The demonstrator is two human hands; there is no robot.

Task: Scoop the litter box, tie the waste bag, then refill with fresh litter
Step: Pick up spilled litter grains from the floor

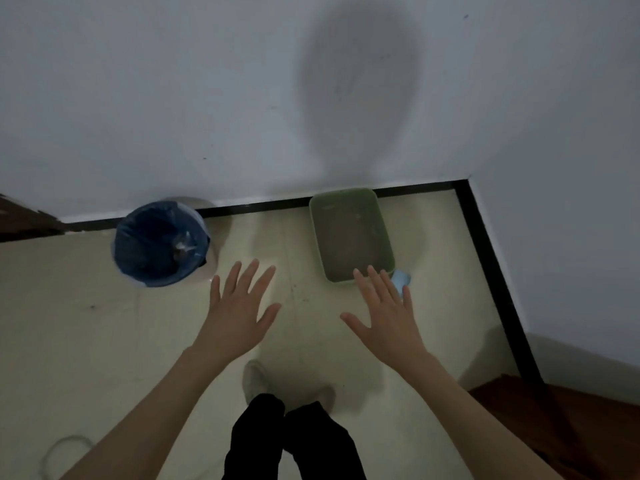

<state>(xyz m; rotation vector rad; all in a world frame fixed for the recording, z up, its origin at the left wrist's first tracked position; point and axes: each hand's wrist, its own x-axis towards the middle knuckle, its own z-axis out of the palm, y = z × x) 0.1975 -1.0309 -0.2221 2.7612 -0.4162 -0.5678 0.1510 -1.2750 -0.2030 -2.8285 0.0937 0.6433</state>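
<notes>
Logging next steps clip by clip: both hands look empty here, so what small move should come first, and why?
Probably lower the right hand to the light blue item, perhaps the scoop, beside the green litter box. Both hands are open and empty, left hand too, and the blue-lined bin stands ready.

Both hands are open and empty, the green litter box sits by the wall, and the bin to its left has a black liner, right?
Not quite. The head view shows the bin has a blue liner, not black. The left hand and right hand are open and empty, and the green litter box sits by the wall.

Home room corner: tiled floor (86, 341), litter box (349, 233), lined bin (159, 244) against wall (173, 98).
</notes>
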